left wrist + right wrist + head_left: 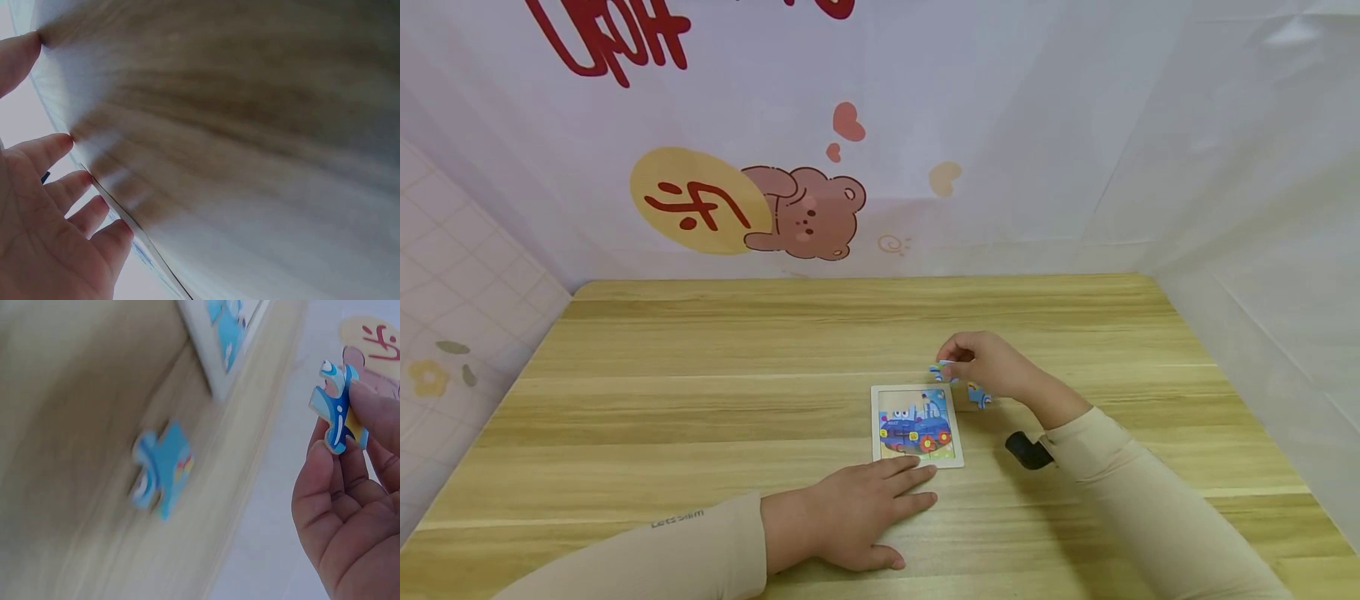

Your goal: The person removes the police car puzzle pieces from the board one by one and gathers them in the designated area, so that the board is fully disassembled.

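A square jigsaw puzzle tray [876, 425] with a pale rim lies on the table, a blue cartoon vehicle picture filling most of it; its far left part shows bare board. Spread flat, my left hand [857, 512] rests at the tray's near edge, its fingertips on or beside the rim. My right hand [996, 367] is above the far right corner, pinching a blue puzzle piece [338, 411] between thumb and fingers. That piece has white and yellow markings. Below the right hand, a second blue puzzle piece [979, 396] lies loose on the table beside the tray.
The wooden table [662, 400] spreads around the tray, with a printed white cloth [1000, 150] behind it and at the sides. Close to the right wrist is a black object [1028, 451], partly hidden by the sleeve.
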`<move>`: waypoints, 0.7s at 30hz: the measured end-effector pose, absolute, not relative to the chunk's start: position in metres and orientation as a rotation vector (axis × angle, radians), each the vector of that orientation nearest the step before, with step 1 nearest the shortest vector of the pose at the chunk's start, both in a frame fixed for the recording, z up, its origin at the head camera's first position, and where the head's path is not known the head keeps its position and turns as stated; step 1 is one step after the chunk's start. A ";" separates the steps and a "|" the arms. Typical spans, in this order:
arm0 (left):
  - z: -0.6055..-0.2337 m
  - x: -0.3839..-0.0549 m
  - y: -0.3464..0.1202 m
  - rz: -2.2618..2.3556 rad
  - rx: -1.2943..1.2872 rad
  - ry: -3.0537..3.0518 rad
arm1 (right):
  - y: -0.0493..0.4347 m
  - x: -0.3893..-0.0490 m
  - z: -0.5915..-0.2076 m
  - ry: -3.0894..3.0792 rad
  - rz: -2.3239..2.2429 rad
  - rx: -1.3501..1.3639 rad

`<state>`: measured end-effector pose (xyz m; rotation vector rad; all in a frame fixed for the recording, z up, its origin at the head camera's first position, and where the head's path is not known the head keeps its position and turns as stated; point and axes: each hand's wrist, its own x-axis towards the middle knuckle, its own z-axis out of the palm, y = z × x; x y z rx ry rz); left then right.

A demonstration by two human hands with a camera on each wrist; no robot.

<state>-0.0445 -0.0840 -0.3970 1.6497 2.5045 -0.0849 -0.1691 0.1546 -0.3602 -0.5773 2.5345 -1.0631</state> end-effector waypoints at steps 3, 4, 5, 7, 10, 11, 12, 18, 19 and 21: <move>-0.397 -0.044 -0.084 -0.086 1.649 2.505 | 0.163 -0.171 -0.359 2.524 -1.074 -0.576; -0.397 -0.044 -0.084 -0.085 1.649 2.504 | 0.166 -0.172 -0.359 2.522 -1.076 -0.571; -0.398 -0.044 -0.084 -0.085 1.651 2.503 | 0.169 -0.172 -0.359 2.518 -1.080 -0.565; -0.398 -0.044 -0.084 -0.086 1.651 2.505 | 0.175 -0.173 -0.359 2.516 -1.078 -0.558; -0.398 -0.044 -0.084 -0.086 1.653 2.510 | 0.184 -0.174 -0.359 2.521 -1.069 -0.545; -0.398 -0.044 -0.084 -0.085 1.652 2.512 | 0.186 -0.175 -0.359 2.525 -1.064 -0.540; -0.398 -0.044 -0.084 -0.087 1.652 2.514 | 0.189 -0.175 -0.360 2.529 -1.058 -0.535; -0.397 -0.044 -0.084 -0.111 1.664 2.529 | 0.207 -0.179 -0.364 2.543 -1.025 -0.493; -0.397 -0.044 -0.083 -0.114 1.665 2.531 | 0.210 -0.179 -0.365 2.541 -1.023 -0.489; -0.397 -0.044 -0.083 -0.117 1.665 2.530 | 0.215 -0.180 -0.367 2.539 -1.020 -0.479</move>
